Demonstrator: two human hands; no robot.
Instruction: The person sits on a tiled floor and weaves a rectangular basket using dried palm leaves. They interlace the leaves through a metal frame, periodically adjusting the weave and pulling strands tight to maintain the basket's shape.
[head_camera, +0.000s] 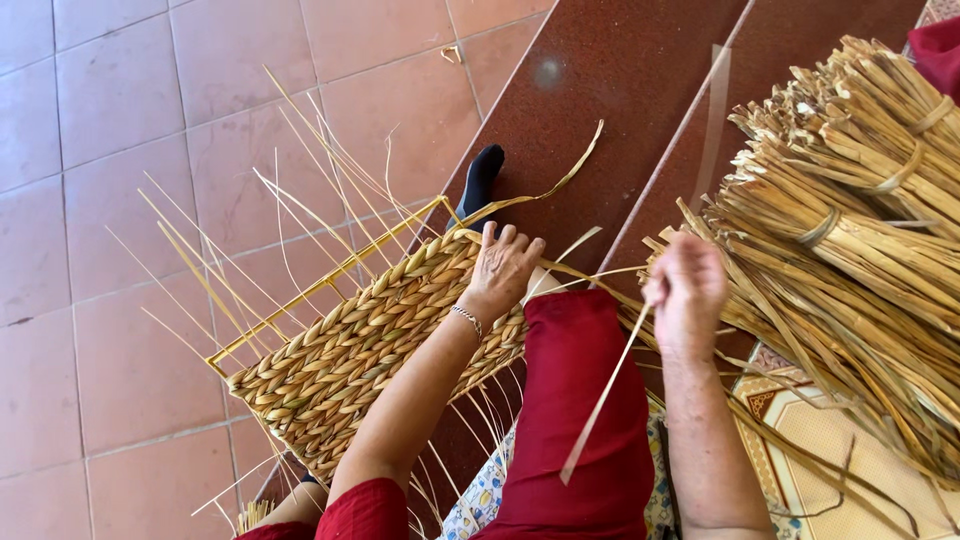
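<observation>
A half-woven basket of plaited straw is laid on its side across the person's lap, its yellow wire frame left bare on the side away from the body. The left hand is pressed on the basket's upper edge, fingers spread and flat on the weave rather than closed around anything. A single flat straw strip is pinched in the right hand, just to the right of the basket, fingers closed on it near its upper end, so that its free end hangs down over the red trouser leg.

The strip is judged light, thin and bendable, likely to crease or split if folded sharply; it is best gripped close to the working end. The basket is judged light but stiff, held best at its rim.

Loose uprights fan out beyond the frame over the tiled floor. Tied bundles of straw are stacked further right of the basket.
</observation>
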